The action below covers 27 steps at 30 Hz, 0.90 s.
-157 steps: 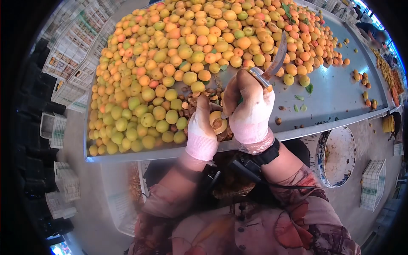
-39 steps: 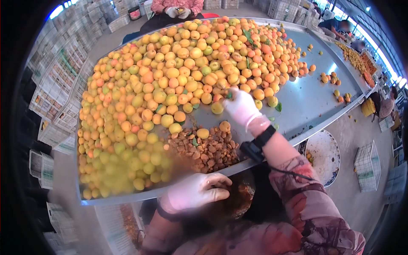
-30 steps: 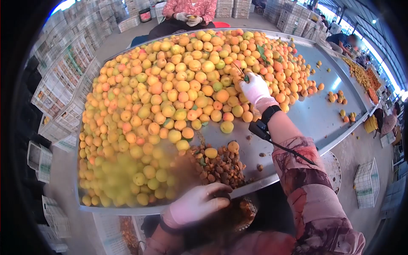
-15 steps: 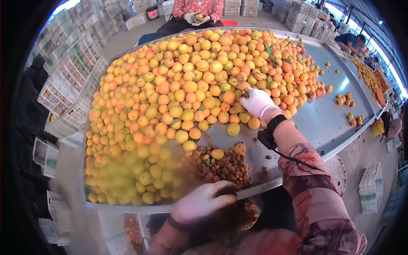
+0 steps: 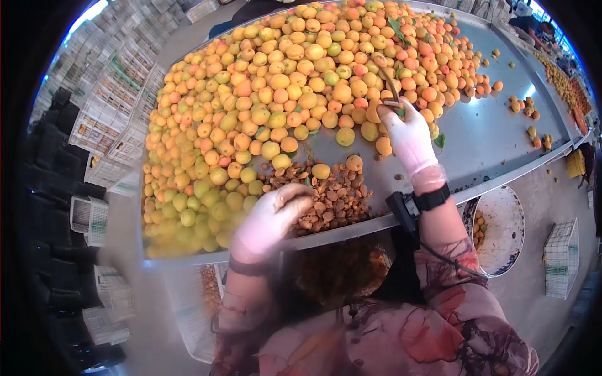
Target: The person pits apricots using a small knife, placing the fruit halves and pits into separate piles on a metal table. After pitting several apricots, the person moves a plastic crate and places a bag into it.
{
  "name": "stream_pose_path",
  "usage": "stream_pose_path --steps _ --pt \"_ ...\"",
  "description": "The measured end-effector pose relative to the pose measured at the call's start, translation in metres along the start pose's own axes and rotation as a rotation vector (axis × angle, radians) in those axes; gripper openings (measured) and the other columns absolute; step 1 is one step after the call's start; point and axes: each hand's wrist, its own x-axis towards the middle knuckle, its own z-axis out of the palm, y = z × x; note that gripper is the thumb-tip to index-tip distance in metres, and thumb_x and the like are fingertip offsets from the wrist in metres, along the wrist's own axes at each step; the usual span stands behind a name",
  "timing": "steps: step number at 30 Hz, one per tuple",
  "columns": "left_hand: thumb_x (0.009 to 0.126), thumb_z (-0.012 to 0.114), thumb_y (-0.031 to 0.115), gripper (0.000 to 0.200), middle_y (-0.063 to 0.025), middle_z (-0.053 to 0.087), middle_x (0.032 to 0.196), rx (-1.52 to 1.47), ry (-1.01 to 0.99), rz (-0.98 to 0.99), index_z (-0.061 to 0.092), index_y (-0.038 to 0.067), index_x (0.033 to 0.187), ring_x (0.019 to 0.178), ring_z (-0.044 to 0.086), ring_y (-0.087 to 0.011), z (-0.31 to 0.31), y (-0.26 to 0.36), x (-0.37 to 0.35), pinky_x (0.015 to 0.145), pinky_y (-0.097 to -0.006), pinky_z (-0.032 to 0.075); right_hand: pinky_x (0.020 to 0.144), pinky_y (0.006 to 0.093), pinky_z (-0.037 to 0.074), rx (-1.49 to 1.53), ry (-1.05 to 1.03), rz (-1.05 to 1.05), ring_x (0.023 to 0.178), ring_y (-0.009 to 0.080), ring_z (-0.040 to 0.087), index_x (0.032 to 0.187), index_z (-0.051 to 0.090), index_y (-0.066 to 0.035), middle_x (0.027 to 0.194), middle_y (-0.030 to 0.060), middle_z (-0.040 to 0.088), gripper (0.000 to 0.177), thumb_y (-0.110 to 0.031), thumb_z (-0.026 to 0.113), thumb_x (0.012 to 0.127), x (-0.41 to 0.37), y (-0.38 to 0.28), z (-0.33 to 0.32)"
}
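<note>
My right hand point(image 5: 407, 135), in a white glove, pinches a thin, curved, brown twig-like piece point(image 5: 390, 83) above the near edge of a large apricot heap point(image 5: 282, 88). Exactly what the piece is I cannot make out. My left hand point(image 5: 269, 219), in a stained white glove, is beside a pile of brown apricot pits point(image 5: 338, 194). Its fingers are bent and apart, and nothing shows between them. Two apricots point(image 5: 320, 171) lie on the pits. A green leaf point(image 5: 440, 140) rests right of my right hand.
The metal table point(image 5: 495, 125) has a raised near rim. Below it on the right stand a round white basin point(image 5: 501, 232) and a white crate point(image 5: 560, 260). Stacked crates point(image 5: 110, 119) rise at the left. Another person point(image 5: 533, 28) bends at the far right. A haze blurs the lower left.
The view has tilted down, and the seated person opposite has mostly left it. My left hand has moved from the table rim onto the pit pile. The right hand has shifted right, the brown piece now upright.
</note>
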Motion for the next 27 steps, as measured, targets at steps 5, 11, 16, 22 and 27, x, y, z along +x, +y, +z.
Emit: stream_pose_path --steps 5,11,16,22,27 --pt "0.092 0.059 0.025 0.032 -0.0191 0.068 0.097 0.467 0.057 0.081 0.063 -0.001 0.111 0.095 0.065 -0.0303 0.003 0.005 0.044 0.085 -0.0369 0.049 0.081 0.0309 0.049 0.241 -0.084 0.257 0.087 0.0201 0.064 0.116 0.058 0.006 0.092 0.0143 0.068 0.05 -0.031 0.067 0.084 -0.027 -0.017 -0.005" --pt "0.088 0.06 0.028 0.037 -0.0181 0.061 0.114 1.082 -0.002 0.09 0.06 0.004 0.117 0.106 0.059 -0.0366 0.022 -0.035 0.103 0.093 -0.0473 0.045 0.085 0.0327 0.049 0.171 -0.314 0.108 0.096 0.0259 0.064 0.122 0.05 0.009 0.103 0.0208 0.066 0.054 -0.028 0.063 0.085 -0.03 -0.01 0.004" --pt "0.089 0.062 0.025 0.04 -0.0202 0.061 0.118 0.721 0.041 0.149 0.057 0.002 0.121 0.111 0.058 -0.0362 0.013 -0.016 0.084 0.095 -0.0407 0.045 0.079 0.0377 0.049 0.081 -0.305 -0.067 0.087 0.0301 0.064 0.107 0.054 0.003 0.091 0.0214 0.064 0.035 -0.026 0.058 0.088 -0.036 -0.001 0.012" --pt "0.087 0.063 0.019 0.046 -0.0077 0.061 0.108 -0.483 0.139 0.11 0.053 -0.003 0.127 0.097 0.055 -0.0137 0.016 0.008 0.014 0.083 -0.0267 0.044 0.07 0.0364 0.049 0.228 -0.557 -0.195 0.077 0.0292 0.064 0.104 0.053 0.0 0.079 0.0187 0.062 0.025 -0.022 0.059 0.092 -0.08 -0.028 0.025" --pt "0.088 0.068 0.023 0.057 -0.0105 0.057 0.118 -0.739 0.173 0.24 0.045 -0.004 0.133 0.109 0.055 -0.0201 0.023 -0.012 0.004 0.089 -0.0325 0.045 0.061 0.0446 0.047 0.006 -0.539 -0.284 0.074 0.045 0.06 0.094 0.049 -0.001 0.071 0.0253 0.057 0.021 -0.018 0.059 0.09 -0.11 -0.035 0.038"
